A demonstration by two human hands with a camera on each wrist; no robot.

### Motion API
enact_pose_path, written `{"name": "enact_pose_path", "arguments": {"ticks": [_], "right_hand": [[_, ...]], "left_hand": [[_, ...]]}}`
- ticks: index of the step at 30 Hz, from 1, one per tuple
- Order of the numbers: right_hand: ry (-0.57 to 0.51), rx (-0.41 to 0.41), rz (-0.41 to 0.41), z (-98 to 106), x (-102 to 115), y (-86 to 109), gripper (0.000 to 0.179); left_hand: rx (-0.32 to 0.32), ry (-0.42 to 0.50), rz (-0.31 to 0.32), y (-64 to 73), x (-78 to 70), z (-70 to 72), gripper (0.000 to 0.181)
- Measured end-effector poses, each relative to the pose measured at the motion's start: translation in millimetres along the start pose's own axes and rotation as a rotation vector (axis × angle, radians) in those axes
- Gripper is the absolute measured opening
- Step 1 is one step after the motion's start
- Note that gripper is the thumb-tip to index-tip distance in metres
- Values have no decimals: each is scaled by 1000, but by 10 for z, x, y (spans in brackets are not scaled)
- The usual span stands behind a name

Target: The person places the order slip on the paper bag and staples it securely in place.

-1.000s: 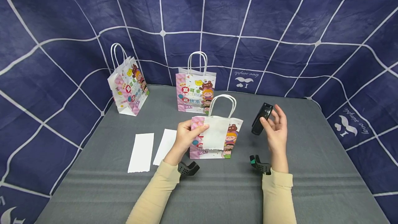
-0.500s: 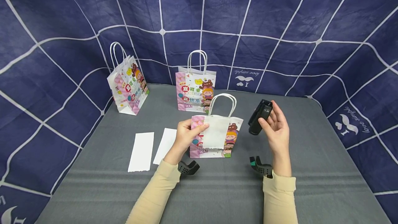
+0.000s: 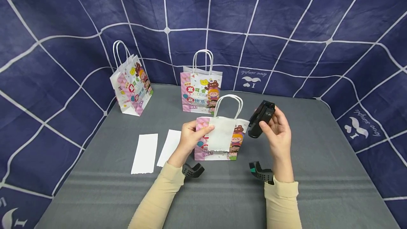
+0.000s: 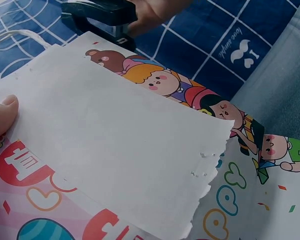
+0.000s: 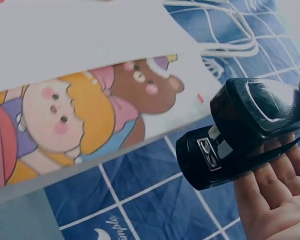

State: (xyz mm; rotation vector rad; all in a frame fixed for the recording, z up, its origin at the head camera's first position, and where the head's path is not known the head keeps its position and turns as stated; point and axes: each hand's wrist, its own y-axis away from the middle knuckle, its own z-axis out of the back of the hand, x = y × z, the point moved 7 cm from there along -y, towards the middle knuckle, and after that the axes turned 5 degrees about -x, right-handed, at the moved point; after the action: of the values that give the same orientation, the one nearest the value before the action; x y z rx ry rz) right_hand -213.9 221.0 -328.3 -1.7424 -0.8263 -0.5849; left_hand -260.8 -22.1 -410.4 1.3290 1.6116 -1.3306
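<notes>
My left hand (image 3: 189, 140) pinches the left upper side of a printed paper gift bag (image 3: 240, 140), thumb on the front. A white paper slip (image 3: 220, 135) lies over the bag's front, its torn lower edge showing in the left wrist view. Just right of the bag, my right hand (image 3: 280, 135) grips a black stapler (image 3: 261, 119), thumb on one side and fingers on the other. In the right wrist view the stapler's jaws (image 5: 210, 155) gape beside the bag's top corner, apart from the paper. The left fingers behind the bag are hidden.
Two matching gift bags stand at the back, one in the middle (image 3: 201, 93) and one at the left (image 3: 131, 84). Two more white slips lie on the grey table, one farther left (image 3: 144, 154) and one (image 3: 170, 146) partly behind my left arm. A blue cloth (image 3: 286, 17) hangs behind.
My right hand has turned the stapler and brought it left, closer to the bag's upper right side. The left hand, bag and slip have stayed in place.
</notes>
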Motion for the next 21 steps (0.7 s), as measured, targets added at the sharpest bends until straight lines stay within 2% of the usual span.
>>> {"name": "enact_pose_path", "arguments": {"ticks": [6,13,17,21], "right_hand": [[-18,-3,35,-65,112,-28,47],[-105,12,66,-171,204,-75,48],[-145,18,100,-228,254,-104,48],[-165,81,114,-319,278,-117,50]], "left_hand": [[2,-4,-16,-8,-4,-9,15],[-7,-7,36,2,-6,-13,16],[-1,-21,42,21,-96,-43,15],[-1,-27,29,41,-173,-61,12]]}}
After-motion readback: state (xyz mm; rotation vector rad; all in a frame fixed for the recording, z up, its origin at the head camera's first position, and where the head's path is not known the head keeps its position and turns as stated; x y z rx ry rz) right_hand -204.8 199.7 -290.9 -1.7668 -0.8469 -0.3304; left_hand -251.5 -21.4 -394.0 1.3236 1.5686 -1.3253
